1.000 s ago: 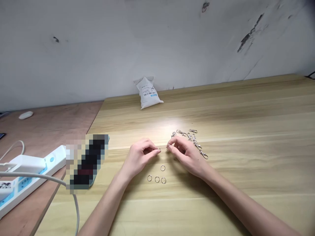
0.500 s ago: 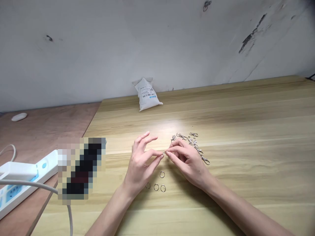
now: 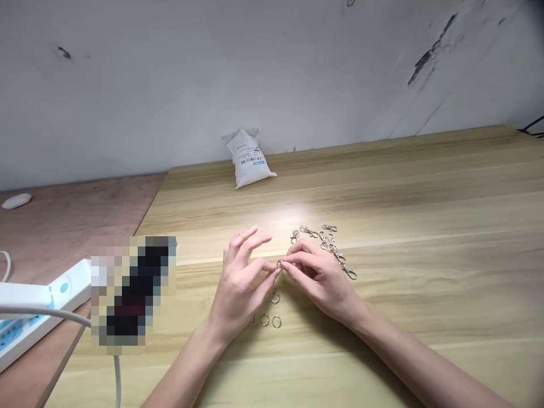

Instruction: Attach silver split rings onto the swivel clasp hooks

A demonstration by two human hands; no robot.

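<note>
Silver metal ring [image 3: 279, 263] sits at the fingertips between the left hand [image 3: 240, 286] and the right hand [image 3: 318, 277], apparently pinched by both, though fingers hide the exact hold. Silver lobster clasps [image 3: 327, 241] lie scattered just beyond the right hand; small loose rings [image 3: 275, 298] lie below the left.

Counter [image 3: 425, 317] gives room fwd twd white bag [image 3: 250, 158], but lobster clasps [image 3: 327, 241] sit just past R hand [image 3: 318, 280], split rings [image 3: 264, 320] right by L hand [image 3: 238, 289], and blurred obj [image 3: 131, 289] + power strip [image 3: 42, 294] w/ cable [image 3: 42, 313] block L side.
</note>
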